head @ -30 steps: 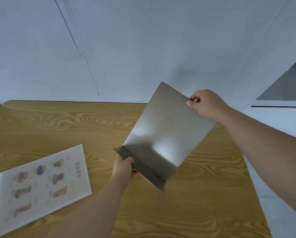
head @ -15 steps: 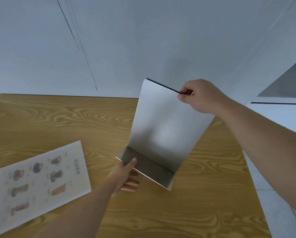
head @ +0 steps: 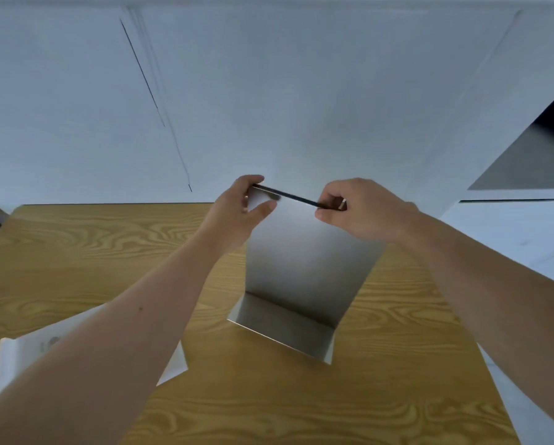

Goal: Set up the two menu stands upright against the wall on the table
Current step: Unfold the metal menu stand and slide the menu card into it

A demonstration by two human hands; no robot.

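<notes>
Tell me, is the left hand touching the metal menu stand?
Touching. The head view shows the left hand pinching the top edge of the metal menu stand, thumb in front, fingers behind.

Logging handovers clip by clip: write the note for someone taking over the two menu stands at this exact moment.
Left hand: pinching the top left corner of the metal stand.
Right hand: pinching its top right corner.
Stand: upright, base flap toward the person, on or just above the table, short of the wall.
Second stand: printed side up, flat at the near left, mostly hidden by the left arm.
Done: first stand raised.
Left: seat it against the wall, then stand up the second.
</notes>
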